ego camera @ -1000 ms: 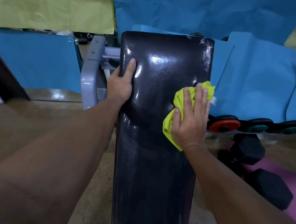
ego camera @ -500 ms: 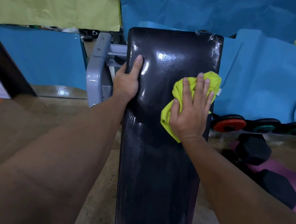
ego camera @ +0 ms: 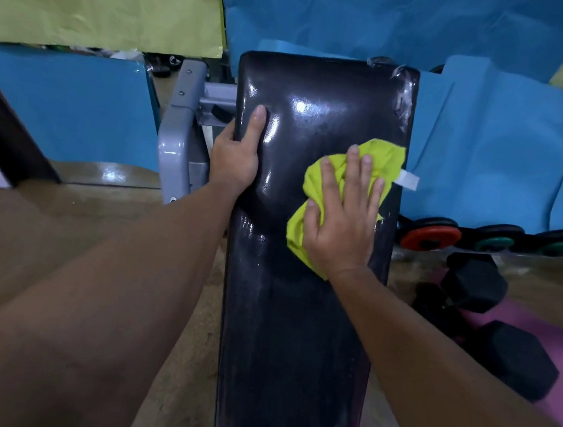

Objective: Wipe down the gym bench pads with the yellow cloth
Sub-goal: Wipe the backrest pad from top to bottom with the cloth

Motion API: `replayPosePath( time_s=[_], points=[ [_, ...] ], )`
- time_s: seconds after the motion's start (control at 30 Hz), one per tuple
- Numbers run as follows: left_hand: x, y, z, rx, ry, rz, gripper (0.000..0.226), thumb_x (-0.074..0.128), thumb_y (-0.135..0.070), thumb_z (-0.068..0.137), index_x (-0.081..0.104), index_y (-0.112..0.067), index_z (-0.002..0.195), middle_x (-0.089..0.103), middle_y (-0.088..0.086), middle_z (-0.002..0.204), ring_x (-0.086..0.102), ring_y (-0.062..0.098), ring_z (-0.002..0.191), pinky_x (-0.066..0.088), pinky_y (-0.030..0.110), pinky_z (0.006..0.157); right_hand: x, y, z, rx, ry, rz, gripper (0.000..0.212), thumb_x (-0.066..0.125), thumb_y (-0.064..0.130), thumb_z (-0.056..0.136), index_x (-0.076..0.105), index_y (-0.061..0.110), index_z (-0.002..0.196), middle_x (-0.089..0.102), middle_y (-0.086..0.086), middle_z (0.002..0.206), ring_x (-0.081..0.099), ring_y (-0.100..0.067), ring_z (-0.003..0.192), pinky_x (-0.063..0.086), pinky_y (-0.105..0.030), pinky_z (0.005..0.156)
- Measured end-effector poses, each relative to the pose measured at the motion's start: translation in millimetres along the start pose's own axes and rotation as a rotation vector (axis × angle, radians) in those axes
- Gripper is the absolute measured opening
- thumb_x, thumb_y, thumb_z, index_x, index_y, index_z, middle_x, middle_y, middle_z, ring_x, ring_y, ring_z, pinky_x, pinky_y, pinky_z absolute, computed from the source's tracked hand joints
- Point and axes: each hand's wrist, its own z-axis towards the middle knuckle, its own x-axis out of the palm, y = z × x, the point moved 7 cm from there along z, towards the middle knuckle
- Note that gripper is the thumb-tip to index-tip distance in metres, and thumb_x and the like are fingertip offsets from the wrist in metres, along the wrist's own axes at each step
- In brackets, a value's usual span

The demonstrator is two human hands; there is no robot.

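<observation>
Pressing flat with spread, nearly straight fingers, the right hand pins the bunched yellow cloth against the black bench pad, near the pad's right edge and toward its far end. The cloth pokes out past the fingertips and below the palm, its white tag hanging just over the right edge. The left hand braces the pad's left edge, thumb lying on the top surface and fingers seemingly wrapped round the side, out of sight. The pad's long axis runs from the near edge of view straight away from the person, so most of its unwiped-looking length lies nearer the body than the cloth. A likely next stroke draws the right hand back along that axis, the nearer hand to the cloth by far.
</observation>
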Motion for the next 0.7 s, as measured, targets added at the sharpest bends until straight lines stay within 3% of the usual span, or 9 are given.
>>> replayPosePath(
  time_s=[0.13,0.27,0.33,0.4,0.5,0.7],
  points=[
    [-1.2,1.4,-4.0,-0.001,0.013,0.006,0.046,0.057,-0.065,0.091,0.07,-0.032,0.121,0.067,-0.02,0.103,0.061,0.003,0.108,0.044,0.022,0.104,-3.5,-10.0,-17.6,-0.172,0.038,-0.024,0.06,0.055,0.027,0.092,0.048,0.014,0.151,0.027,-0.018,0.165,0.018,-0.036,0.156,0.015,-0.06,0.125],
    [-0.3,4.2,-3.3,-0.018,0.004,0.014,0.039,0.059,-0.07,0.087,0.073,-0.037,0.105,0.072,-0.02,0.102,0.065,0.001,0.103,0.049,0.025,0.102,-2.1,-6.0,1.4,-0.057,-0.003,-0.035,0.061,0.054,0.027,0.091,0.049,0.015,0.151,0.026,-0.018,0.166,0.017,-0.037,0.156,0.01,-0.06,0.126],
    [-0.2,2.1,-2.3,-0.016,-0.002,0.015,0.033,0.06,-0.066,0.089,0.072,-0.037,0.099,0.072,-0.021,0.096,0.065,-0.005,0.097,0.05,0.019,0.095,1.1,7.5,0.2,-0.017,0.009,-0.026,0.062,0.051,0.028,0.091,0.047,0.016,0.152,0.024,-0.018,0.167,0.015,-0.037,0.157,0.006,-0.058,0.127],
    [0.2,-1.2,-2.5,-0.009,0.002,0.006,0.034,0.06,-0.063,0.092,0.073,-0.034,0.105,0.071,-0.023,0.093,0.063,-0.011,0.093,0.048,0.014,0.09,5.8,18.4,-12.9,-0.097,0.047,-0.02,0.062,0.052,0.029,0.092,0.047,0.016,0.152,0.024,-0.018,0.167,0.016,-0.037,0.157,0.008,-0.059,0.126],
    [-1.5,-0.1,-4.3,-0.012,0.003,0.015,0.044,0.059,-0.063,0.091,0.073,-0.029,0.115,0.07,-0.021,0.098,0.065,-0.002,0.1,0.048,0.019,0.098,3.9,9.0,-27.8,-0.21,0.076,-0.022,0.06,0.054,0.029,0.092,0.048,0.017,0.151,0.027,-0.016,0.166,0.018,-0.034,0.156,0.012,-0.059,0.126],
    [-2.6,2.6,-3.4,-0.016,-0.001,0.034,0.043,0.057,-0.076,0.082,0.072,-0.041,0.103,0.071,-0.02,0.101,0.065,0.004,0.106,0.048,0.03,0.106,2.5,3.4,-4.2,0.018,0.0,-0.026,0.062,0.052,0.028,0.091,0.047,0.017,0.152,0.023,-0.018,0.167,0.014,-0.037,0.157,0.005,-0.059,0.127]
  ],
)
